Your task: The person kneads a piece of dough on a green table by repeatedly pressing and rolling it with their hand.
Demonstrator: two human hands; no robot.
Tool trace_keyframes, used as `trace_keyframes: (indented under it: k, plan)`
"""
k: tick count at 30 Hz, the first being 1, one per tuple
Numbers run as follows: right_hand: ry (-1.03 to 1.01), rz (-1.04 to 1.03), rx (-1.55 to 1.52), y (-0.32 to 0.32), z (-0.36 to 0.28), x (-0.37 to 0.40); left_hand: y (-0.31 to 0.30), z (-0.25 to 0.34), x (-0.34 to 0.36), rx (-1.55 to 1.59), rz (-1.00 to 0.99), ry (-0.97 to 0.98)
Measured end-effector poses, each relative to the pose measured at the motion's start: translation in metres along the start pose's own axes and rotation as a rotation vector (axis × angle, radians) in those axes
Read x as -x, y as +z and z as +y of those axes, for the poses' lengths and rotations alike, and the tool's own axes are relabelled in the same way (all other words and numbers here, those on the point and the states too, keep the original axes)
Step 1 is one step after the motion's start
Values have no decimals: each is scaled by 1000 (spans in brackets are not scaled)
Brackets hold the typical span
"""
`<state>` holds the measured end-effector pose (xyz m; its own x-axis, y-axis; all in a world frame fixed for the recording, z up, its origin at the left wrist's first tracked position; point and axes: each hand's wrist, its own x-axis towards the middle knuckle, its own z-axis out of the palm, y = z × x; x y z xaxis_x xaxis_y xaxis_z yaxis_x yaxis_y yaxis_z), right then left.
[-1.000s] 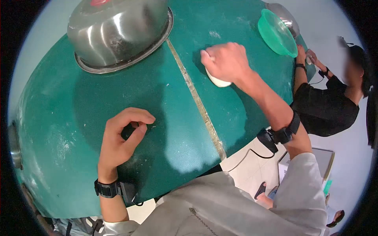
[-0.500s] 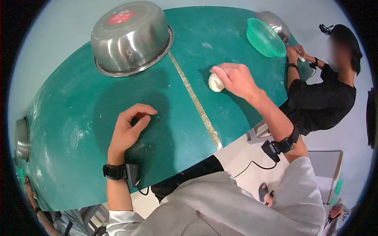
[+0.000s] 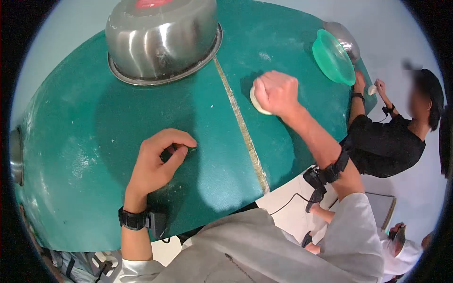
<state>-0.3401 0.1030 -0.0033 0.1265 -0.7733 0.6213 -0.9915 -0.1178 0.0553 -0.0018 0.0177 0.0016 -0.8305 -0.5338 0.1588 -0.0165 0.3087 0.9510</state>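
My right hand (image 3: 277, 93) is closed in a fist against a pale lump of dough (image 3: 259, 101) on the green table, right of the metallic seam strip. Part of the dough shows at the hand's left edge; the rest is hidden under it. Left of the strip, my left hand (image 3: 160, 160) hovers over or rests on the tabletop, its fingers loosely curled and a gap between thumb and fingers. Nothing shows in it. Both wrists wear black straps with small devices.
An upturned steel basin (image 3: 163, 42) stands at the far left of the strip. A green plastic bowl (image 3: 334, 57) and a steel bowl (image 3: 344, 40) sit at the far right, near a person in black (image 3: 387, 137) handling a white piece. Another steel bowl (image 3: 17, 155) stands at the left edge.
My right hand has gone from curling around the dough's side to a fist over it, and the dough looks flatter. The view has shifted slightly. The co-worker's one hand has lifted.
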Motion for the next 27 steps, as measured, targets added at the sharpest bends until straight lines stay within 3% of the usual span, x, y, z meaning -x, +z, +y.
trace_keyframes:
  k: [8, 12, 14, 15, 17, 18, 20, 21, 25, 27]
  plan:
    - [198, 106, 37, 0, -14, -2, 0, 1, 1, 1, -16, -36]
    - [167, 202, -97, -21, -22, 7, -3, 1, 6, 27, -41, -92]
    - [236, -80, -109, -41, -17, 23, -2, -2, 7, 20, -34, -72]
    - [227, -74, -107, -52, -17, 24, -2, -2, 7, 13, -31, -55]
    - [251, -478, 2, -74, -17, 19, -2, -1, 5, 2, -27, -56]
    - [255, -474, 7, -71, -18, 21, -2, 0, 6, -9, -38, -75]
    - [152, -121, -52, -53, -25, 24, 0, 2, 5, -54, -40, -63]
    - [163, -56, -47, -45, -30, 26, 1, 4, 5, -72, -31, -41]
    - [181, -13, -29, -32, -41, 29, 5, 9, 0, -125, -25, -9]
    - [30, 100, 28, -20, -33, 24, 7, 9, -5, -145, -33, -2]
